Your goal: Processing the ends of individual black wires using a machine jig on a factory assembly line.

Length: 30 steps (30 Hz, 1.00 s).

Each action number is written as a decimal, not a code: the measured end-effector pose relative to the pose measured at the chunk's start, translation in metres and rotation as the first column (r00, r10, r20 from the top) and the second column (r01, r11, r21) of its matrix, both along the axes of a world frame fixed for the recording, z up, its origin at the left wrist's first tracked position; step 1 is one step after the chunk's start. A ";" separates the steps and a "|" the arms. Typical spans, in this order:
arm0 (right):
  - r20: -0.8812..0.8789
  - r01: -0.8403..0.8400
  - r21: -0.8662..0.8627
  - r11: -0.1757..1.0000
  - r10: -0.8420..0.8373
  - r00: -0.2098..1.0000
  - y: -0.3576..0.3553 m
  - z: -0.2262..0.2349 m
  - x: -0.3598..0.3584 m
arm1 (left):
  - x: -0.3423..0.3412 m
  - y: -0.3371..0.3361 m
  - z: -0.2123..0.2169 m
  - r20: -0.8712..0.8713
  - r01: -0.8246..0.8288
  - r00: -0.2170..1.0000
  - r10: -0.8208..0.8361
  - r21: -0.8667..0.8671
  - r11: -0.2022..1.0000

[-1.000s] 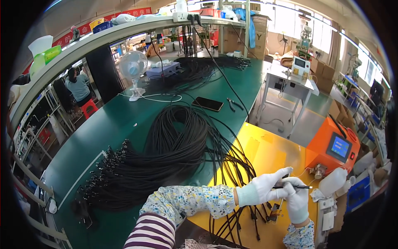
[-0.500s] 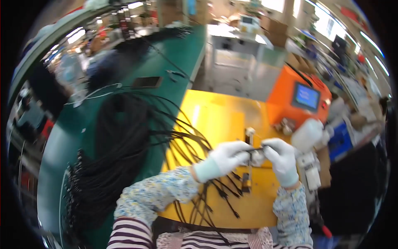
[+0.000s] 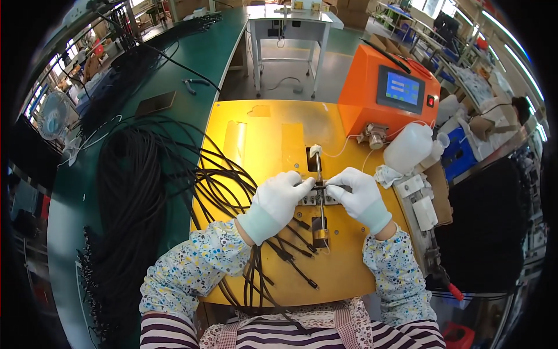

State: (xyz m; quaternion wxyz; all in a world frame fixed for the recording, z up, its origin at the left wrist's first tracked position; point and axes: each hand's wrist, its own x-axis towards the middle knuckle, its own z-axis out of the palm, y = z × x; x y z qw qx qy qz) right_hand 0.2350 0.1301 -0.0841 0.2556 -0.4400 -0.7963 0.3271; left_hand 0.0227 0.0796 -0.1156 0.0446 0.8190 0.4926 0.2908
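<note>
Both of my hands wear white gloves with pale green cuffs. My left hand (image 3: 278,200) pinches one side of a short black cable section (image 3: 319,188). The fingers of my right hand (image 3: 357,196) are closed on its other side. The section lies crosswise at an upright metal rod (image 3: 318,165) of a small fixture; whether it touches the rod I cannot tell. Below it sits a drilled metal block (image 3: 309,200), partly covered by my fingers. Several loose black cables with connector ends (image 3: 285,251) spread under my left forearm across the yellow work plate (image 3: 343,273).
A thick coil of black cable (image 3: 125,174) lies on the green table (image 3: 192,107) at the left, near pliers (image 3: 192,86) and a dark flat slab (image 3: 156,103). An orange machine with a screen (image 3: 363,81) stands at the back right, beside a white plastic bottle (image 3: 408,147).
My view has shifted and sharpened, so the scene sits differently in the picture. My hands have drawn slightly closer together over the fixture, still holding the cable section.
</note>
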 end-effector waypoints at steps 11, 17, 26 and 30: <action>-0.232 0.130 -0.205 0.970 -0.177 0.956 0.009 -0.009 0.004 | -0.007 0.004 0.005 -0.285 0.089 0.957 -0.052 0.119 0.989; -0.385 0.192 -0.236 0.953 -0.273 0.882 0.007 -0.018 0.002 | -0.011 0.009 0.004 -0.299 0.152 0.948 -0.107 0.132 0.980; -0.337 0.341 0.174 0.924 -0.270 0.902 0.001 -0.018 0.001 | -0.013 0.009 0.006 -0.290 0.161 0.949 -0.123 0.114 0.980; -0.338 0.332 0.311 0.890 -0.223 0.914 0.001 -0.018 0.001 | -0.015 0.008 0.005 -0.264 0.159 0.956 -0.128 0.100 0.982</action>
